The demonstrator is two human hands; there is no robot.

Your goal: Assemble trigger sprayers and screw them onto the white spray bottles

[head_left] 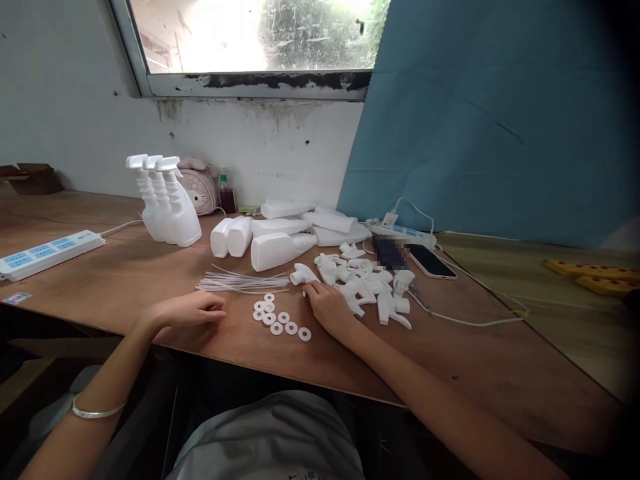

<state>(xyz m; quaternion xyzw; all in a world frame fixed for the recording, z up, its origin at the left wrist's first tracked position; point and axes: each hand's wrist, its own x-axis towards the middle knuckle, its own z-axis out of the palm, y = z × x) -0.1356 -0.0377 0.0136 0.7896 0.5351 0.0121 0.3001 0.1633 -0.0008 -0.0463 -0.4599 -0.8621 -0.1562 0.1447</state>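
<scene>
My left hand [193, 310] rests on the near edge of the table with its fingers curled in, and no object shows in it. To its right lie several white ring washers [269, 319], and beyond it a bundle of thin white dip tubes [240, 281]. My right hand [327, 307] is closed around a white trigger spray head [304, 273] at the left side of a pile of such heads [367, 277]. Its fingertips are partly hidden by the back of the hand.
Behind are loose white bottles [280, 250] and three upright bottles with spray heads [173, 207]. A power strip [55, 252] lies left. A phone [431, 260], a white cable [475, 323] and another power strip [400, 232] lie right. A pink bag [200, 190] stands by the wall.
</scene>
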